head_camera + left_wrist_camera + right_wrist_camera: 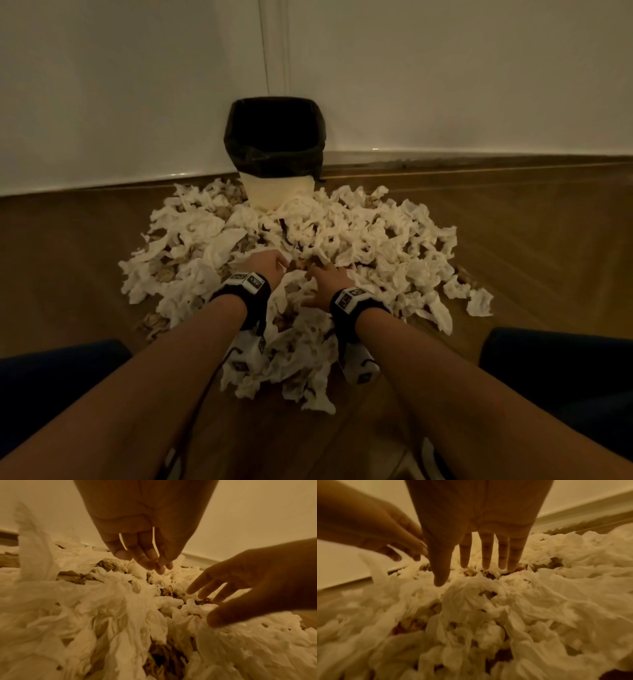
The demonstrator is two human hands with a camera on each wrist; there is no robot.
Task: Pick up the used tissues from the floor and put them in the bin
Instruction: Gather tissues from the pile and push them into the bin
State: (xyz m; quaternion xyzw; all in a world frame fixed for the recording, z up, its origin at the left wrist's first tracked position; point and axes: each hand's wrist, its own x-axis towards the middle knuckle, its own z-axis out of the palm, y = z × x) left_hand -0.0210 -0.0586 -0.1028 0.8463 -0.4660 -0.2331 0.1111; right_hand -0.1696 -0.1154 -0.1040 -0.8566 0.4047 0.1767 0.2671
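**Both hands over the tissue heap, nothing gripped**

I see my left hand [265, 267] low over the tissues [359, 236], fingers [145, 561] drooping loosely together and holding nothing. My right hand [327, 279] is just beside it, fingers [487, 555] straight and spread, tips touching the top of the heap. The two hands are near each other but apart.

The tissues lie crumpled in a wide pile on the wood floor [531, 240], with some brown scraps showing among them. The pile reaches up to the foot of the bin [277, 185], which stands upright against the wall [445, 75] with a black liner [274, 137] folded over its rim.
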